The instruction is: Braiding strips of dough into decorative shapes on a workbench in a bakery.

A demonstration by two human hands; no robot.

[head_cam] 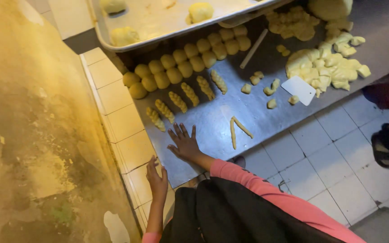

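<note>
Braiding step: right hand [184,143] flat, empty on steel table [212,123], frame centre; left hand [157,180] empty at tiled edge [127,130]. Next likely: dough strips [237,130] need twisting.

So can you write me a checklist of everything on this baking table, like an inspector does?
Surface: metal table, dull, against a tiled ledge.
Job's things: two dough strips joined in a V; row of twisted dough pieces; two rows of dough balls.
Clutter: white scraper, heap of cut dough chunks, thin stick, tray holding a few dough balls.
Grippers: right hand flat on the table, empty; left hand on the ledge's edge, empty.
Cables: nothing seen.
Surroundings: stained wall, white floor tiles, another person's sandalled foot.
</note>
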